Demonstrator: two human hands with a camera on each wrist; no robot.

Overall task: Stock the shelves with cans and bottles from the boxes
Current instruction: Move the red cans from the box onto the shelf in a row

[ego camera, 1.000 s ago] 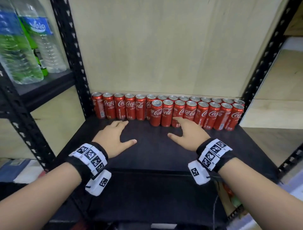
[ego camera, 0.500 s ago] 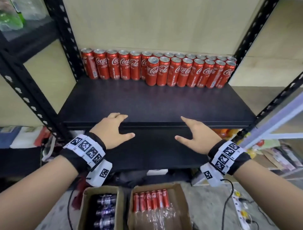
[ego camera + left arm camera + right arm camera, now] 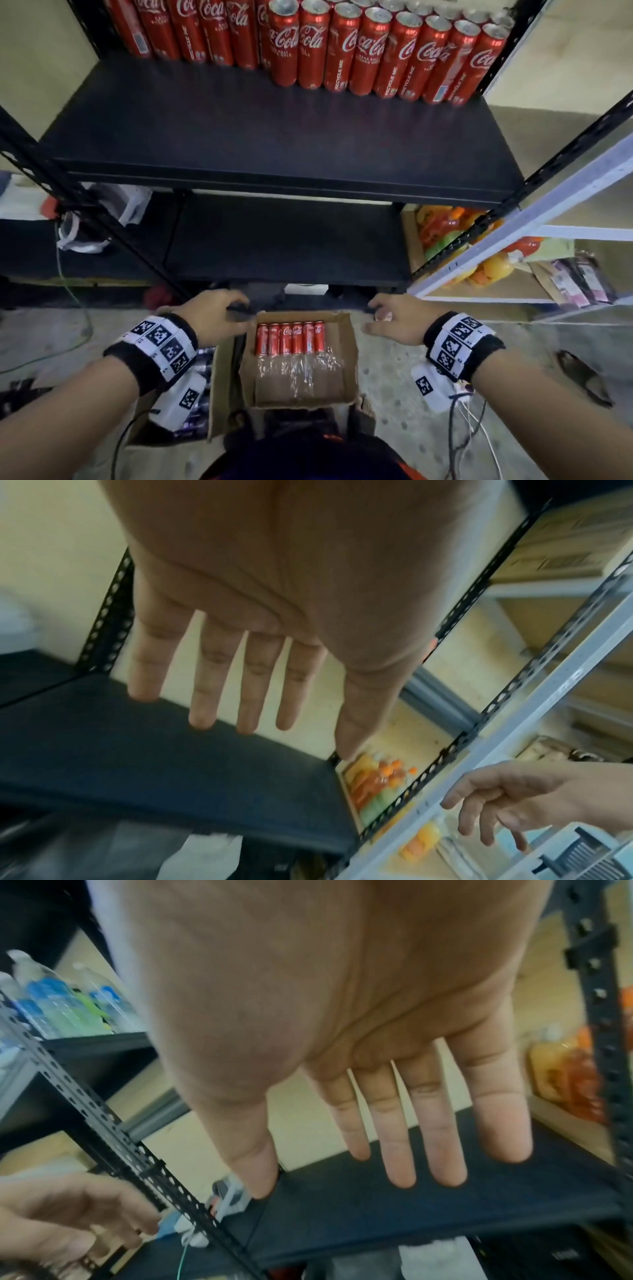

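Cans (image 3: 290, 337) lie boxed between both empty, loose-fingered hands: left hand (image 3: 211, 317), right hand (image 3: 397, 322).

Both forearms are bare, with no sleeves, and each wrist wears a black band wrapped in white panels printed with square black-and-white code markers: the left wristband (image 3: 156, 349) and the right wristband (image 3: 462, 342). Under each band hangs a small white block bearing one more such marker, the left block (image 3: 181, 399) and the right block (image 3: 430, 385). A dark cable (image 3: 121, 442) trails from the left block, and thin white and dark wires (image 3: 469, 425) trail from the right.
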